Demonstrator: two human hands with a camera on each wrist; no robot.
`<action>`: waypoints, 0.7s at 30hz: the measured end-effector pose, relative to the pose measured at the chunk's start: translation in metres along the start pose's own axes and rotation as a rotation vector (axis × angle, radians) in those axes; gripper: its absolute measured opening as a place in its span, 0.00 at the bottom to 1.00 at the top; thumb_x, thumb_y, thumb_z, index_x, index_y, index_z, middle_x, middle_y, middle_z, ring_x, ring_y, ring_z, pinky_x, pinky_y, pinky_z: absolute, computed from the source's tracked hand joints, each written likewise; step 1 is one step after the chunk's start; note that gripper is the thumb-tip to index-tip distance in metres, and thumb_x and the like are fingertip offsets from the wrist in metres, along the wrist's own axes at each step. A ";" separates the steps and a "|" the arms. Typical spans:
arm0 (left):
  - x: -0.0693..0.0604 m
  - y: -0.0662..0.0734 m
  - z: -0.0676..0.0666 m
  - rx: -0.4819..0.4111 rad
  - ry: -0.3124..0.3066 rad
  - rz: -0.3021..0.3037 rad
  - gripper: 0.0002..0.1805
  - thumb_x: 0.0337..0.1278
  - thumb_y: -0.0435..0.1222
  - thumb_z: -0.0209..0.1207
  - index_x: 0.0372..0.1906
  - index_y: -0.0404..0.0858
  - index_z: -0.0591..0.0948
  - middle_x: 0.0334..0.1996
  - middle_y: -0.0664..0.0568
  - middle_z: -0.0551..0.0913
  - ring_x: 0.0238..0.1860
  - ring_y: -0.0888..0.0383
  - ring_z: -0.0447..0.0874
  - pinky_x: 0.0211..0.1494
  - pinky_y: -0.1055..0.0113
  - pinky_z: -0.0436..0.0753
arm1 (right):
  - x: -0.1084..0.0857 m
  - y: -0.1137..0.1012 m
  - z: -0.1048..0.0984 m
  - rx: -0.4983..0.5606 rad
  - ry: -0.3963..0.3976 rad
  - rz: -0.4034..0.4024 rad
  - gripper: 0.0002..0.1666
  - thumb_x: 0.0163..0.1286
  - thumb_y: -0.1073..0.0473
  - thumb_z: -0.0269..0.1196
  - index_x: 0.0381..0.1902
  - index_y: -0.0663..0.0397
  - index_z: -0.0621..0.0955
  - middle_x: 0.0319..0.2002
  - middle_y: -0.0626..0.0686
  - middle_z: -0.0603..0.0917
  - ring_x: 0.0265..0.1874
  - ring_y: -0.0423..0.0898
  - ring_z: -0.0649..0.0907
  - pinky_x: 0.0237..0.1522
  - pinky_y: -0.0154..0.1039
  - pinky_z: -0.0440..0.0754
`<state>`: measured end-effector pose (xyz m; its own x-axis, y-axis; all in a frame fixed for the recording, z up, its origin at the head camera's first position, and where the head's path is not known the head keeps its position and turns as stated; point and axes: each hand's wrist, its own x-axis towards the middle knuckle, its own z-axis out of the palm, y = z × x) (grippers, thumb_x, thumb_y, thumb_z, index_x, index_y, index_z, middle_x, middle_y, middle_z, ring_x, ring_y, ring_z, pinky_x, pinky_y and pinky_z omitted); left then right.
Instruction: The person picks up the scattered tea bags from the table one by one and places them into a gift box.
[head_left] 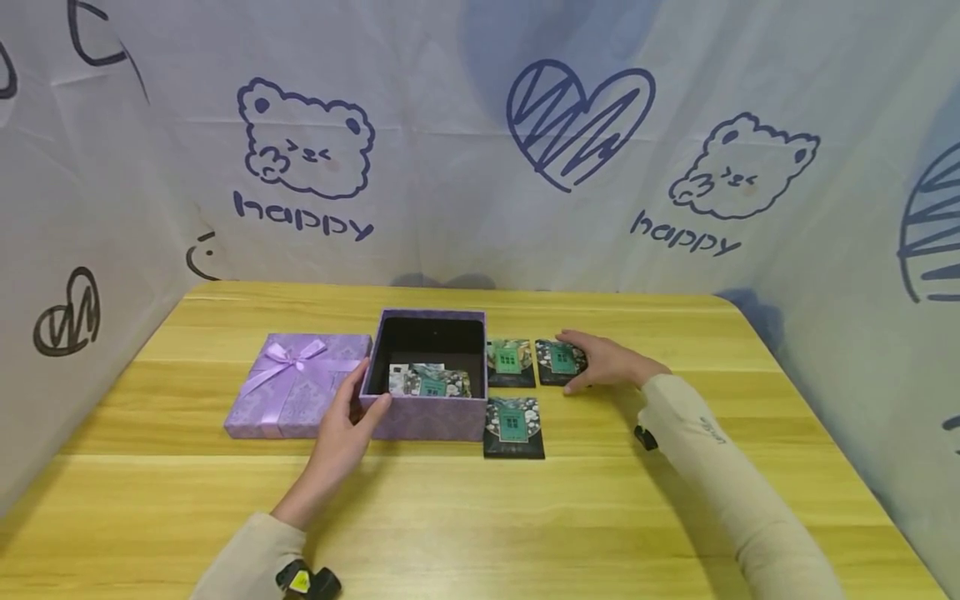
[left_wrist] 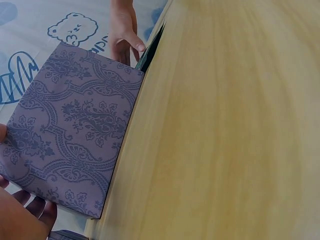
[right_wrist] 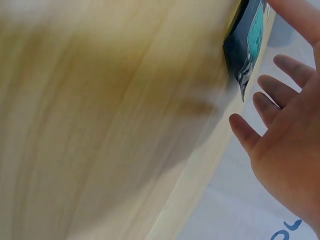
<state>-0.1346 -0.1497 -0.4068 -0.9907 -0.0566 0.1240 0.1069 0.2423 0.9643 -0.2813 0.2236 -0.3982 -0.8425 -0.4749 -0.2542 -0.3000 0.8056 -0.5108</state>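
doodled walls (head_left: pixel 438 158), wood-grain table (head_left: pixel 465 525); left hand (head_left: pixel 343 435) gripping purple box (head_left: pixel 431 418), right hand (head_left: pixel 611 361) spread around packet (head_left: pixel 557 360)

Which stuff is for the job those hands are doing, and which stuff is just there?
Part of the job, I think:
open purple box, with the left hand on it
patterned packets inside it
dark packet at the right hand
front packet
middle packet
probably the lid with a bow

Just there:
drawn-on cloth
wooden table
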 end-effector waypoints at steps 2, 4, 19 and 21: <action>0.000 0.000 0.000 -0.001 0.001 -0.003 0.34 0.67 0.33 0.56 0.74 0.35 0.57 0.64 0.32 0.69 0.52 0.46 0.74 0.49 0.78 0.74 | 0.001 0.001 0.000 -0.003 -0.005 0.008 0.58 0.52 0.55 0.76 0.74 0.60 0.58 0.74 0.64 0.52 0.70 0.64 0.54 0.67 0.61 0.53; 0.000 0.000 0.000 0.003 0.001 -0.004 0.34 0.67 0.33 0.56 0.74 0.35 0.57 0.64 0.32 0.69 0.52 0.46 0.74 0.49 0.77 0.74 | 0.003 0.003 0.000 -0.004 -0.014 0.017 0.58 0.52 0.57 0.76 0.74 0.59 0.58 0.74 0.64 0.52 0.70 0.64 0.55 0.67 0.60 0.53; 0.001 0.001 0.000 -0.007 -0.003 -0.006 0.34 0.68 0.34 0.56 0.74 0.36 0.57 0.65 0.33 0.68 0.54 0.46 0.74 0.50 0.78 0.73 | 0.004 0.011 0.001 -0.017 -0.007 0.035 0.55 0.52 0.56 0.76 0.72 0.63 0.61 0.70 0.67 0.60 0.68 0.66 0.59 0.66 0.60 0.56; 0.000 0.002 0.000 -0.008 -0.006 -0.009 0.34 0.68 0.34 0.56 0.74 0.36 0.57 0.65 0.33 0.68 0.54 0.46 0.74 0.50 0.78 0.73 | 0.003 0.011 0.001 -0.018 0.002 0.030 0.54 0.52 0.56 0.76 0.72 0.63 0.62 0.70 0.67 0.60 0.68 0.66 0.59 0.66 0.61 0.56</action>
<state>-0.1343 -0.1495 -0.4050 -0.9921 -0.0533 0.1137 0.0983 0.2338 0.9673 -0.2862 0.2307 -0.4056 -0.8522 -0.4500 -0.2670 -0.2828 0.8254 -0.4886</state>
